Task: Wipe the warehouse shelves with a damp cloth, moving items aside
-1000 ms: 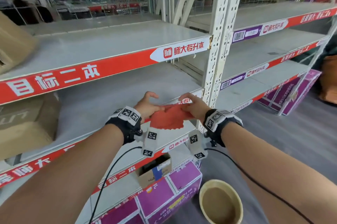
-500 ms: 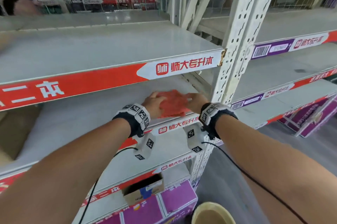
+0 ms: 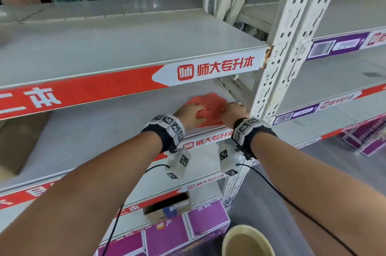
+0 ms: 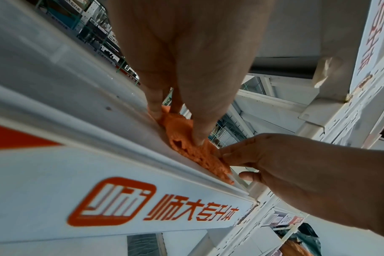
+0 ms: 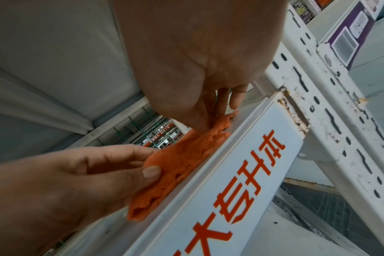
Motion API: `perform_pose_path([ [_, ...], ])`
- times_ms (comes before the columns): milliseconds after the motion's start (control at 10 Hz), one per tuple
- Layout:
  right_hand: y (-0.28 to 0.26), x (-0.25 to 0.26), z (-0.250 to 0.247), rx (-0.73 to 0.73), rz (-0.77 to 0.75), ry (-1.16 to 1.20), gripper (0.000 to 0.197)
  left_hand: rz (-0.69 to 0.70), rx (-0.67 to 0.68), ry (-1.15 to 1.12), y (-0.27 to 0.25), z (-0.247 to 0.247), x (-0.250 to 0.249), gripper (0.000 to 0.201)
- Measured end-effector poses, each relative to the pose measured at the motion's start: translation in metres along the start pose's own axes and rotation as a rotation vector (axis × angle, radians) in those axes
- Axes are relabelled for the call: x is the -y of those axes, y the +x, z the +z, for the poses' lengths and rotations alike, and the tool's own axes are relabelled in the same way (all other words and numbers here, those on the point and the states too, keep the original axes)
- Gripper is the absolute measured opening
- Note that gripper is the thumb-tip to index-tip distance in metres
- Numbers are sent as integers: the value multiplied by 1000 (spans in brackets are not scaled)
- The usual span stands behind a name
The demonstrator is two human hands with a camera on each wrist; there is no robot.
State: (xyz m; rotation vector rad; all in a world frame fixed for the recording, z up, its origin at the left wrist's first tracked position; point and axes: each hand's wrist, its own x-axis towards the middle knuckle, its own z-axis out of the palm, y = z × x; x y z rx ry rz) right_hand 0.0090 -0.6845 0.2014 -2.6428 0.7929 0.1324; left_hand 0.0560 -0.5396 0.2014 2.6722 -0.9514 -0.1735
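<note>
An orange-red cloth (image 3: 210, 105) lies spread on the grey middle shelf (image 3: 104, 126), close to its front lip and right end. My left hand (image 3: 198, 115) pinches the cloth's near left edge; in the right wrist view its thumb (image 5: 151, 171) lies on the cloth (image 5: 182, 161) with the fingers above. My right hand (image 3: 226, 112) pinches the near right edge beside the upright. In the left wrist view the cloth (image 4: 186, 145) bunches against the shelf lip between my left thumb (image 4: 197, 136) and the right hand (image 4: 274, 164).
A white perforated upright (image 3: 282, 57) stands just right of my hands. The upper shelf (image 3: 125, 47) hangs low over them. A cardboard box (image 3: 18, 141) sits at the shelf's left. Below are a small open box (image 3: 169, 207), purple boxes (image 3: 204, 222) and a yellow basin (image 3: 248, 243).
Both hands carried the cloth forward from in front of the rack onto the middle shelf, where it now lies spread. My head has moved closer to the shelves.
</note>
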Motion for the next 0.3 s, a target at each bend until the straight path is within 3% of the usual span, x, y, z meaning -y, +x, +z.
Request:
perform_pose_path([
  [300, -29, -3, 3, -125, -120, 99, 52, 22, -18, -87, -24, 0, 4, 54],
])
